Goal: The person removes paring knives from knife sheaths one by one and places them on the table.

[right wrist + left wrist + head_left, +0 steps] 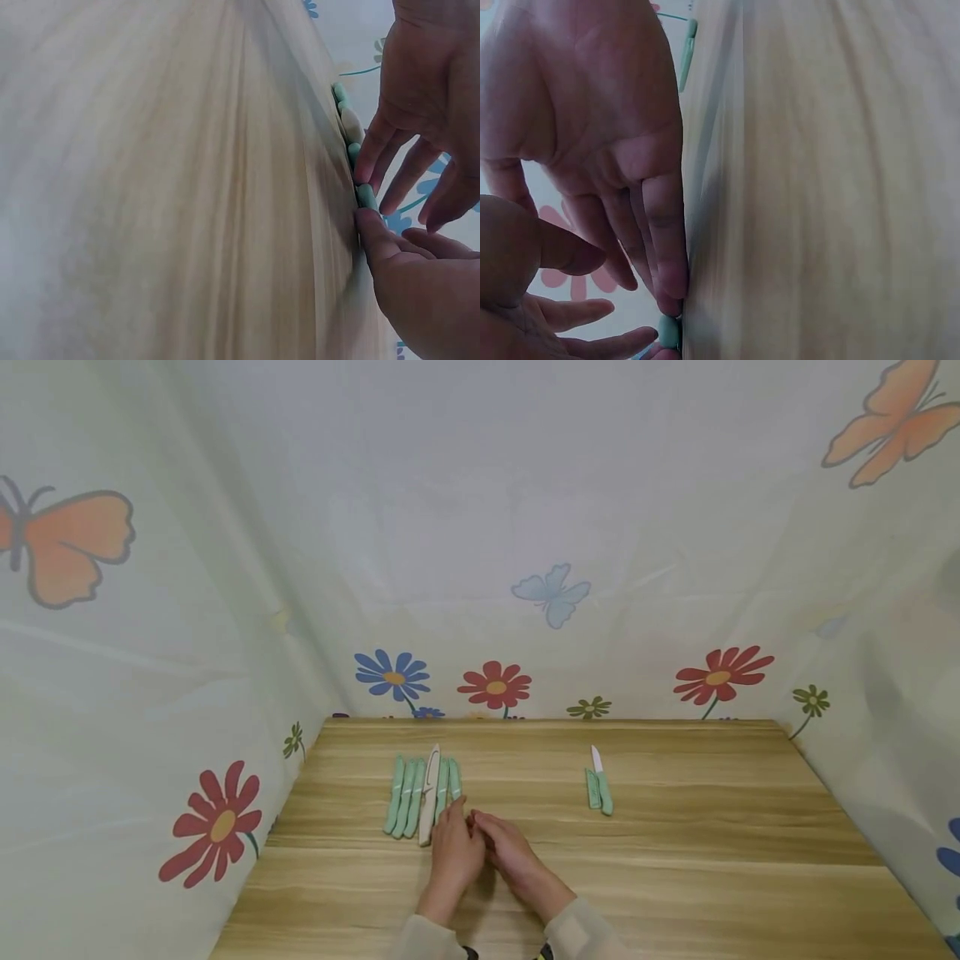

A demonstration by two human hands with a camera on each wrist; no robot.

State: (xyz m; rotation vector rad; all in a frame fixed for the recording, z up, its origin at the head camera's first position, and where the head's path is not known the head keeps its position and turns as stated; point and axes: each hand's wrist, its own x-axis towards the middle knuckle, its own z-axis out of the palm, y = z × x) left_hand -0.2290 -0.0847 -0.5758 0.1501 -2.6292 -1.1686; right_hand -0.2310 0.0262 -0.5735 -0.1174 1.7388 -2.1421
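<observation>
A row of green-handled knives [408,797] lies on the left part of the table, several of them side by side. Among them is a longer cream-coloured knife [430,802]. At the row's right end, my left hand [457,853] and right hand [516,864] come together at the butt of a green knife handle [366,196]. Fingers of both hands rest against this handle from opposite sides, extended rather than curled round it. In the left wrist view the green handle end [668,331] shows only partly between the fingertips.
Farther right on the table [675,843] lies a small knife [603,785] with a bare white blade and green handle. Its green sheath [592,788] is just left of it. A curtain [480,527] printed with flowers and butterflies surrounds the table's back and sides.
</observation>
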